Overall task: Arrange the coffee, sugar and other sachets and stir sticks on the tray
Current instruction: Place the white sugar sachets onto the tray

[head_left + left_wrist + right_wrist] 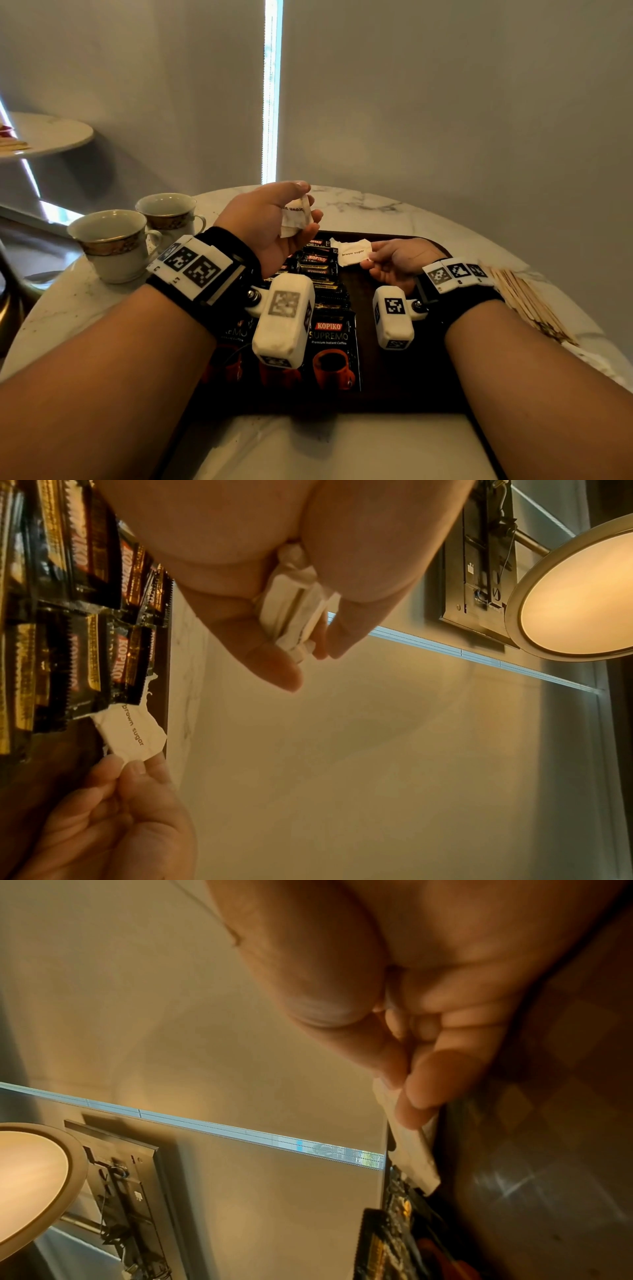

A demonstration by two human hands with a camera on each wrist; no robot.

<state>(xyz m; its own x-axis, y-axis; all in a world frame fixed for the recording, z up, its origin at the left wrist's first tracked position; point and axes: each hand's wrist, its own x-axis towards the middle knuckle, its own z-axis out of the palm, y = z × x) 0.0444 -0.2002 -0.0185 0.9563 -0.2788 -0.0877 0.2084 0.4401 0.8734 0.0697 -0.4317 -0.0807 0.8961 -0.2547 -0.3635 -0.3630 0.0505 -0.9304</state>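
Sachets first: left of the tray (404,346) centre, the left hand (274,226) grips a bundle of sugar sachets (296,216) held above the coffee rows (318,270). Further right, the right hand (397,262) — nearer the open tray space — pinches one sugar sachet (352,251) by its right end, long axis across the tray, low over its far edge. Stir sticks (527,301) lie on the table right of the tray.

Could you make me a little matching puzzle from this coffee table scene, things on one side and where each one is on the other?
Things:
1. stack of brown sugar sachets
2. single brown sugar sachet
3. stir sticks
4. Kopiko coffee sachets

Places:
A. lying on the dark tray
B. on the marble table, right of the tray
C. gripped in the left hand
D. pinched by the right hand

Pairs: 1-C, 2-D, 3-B, 4-A
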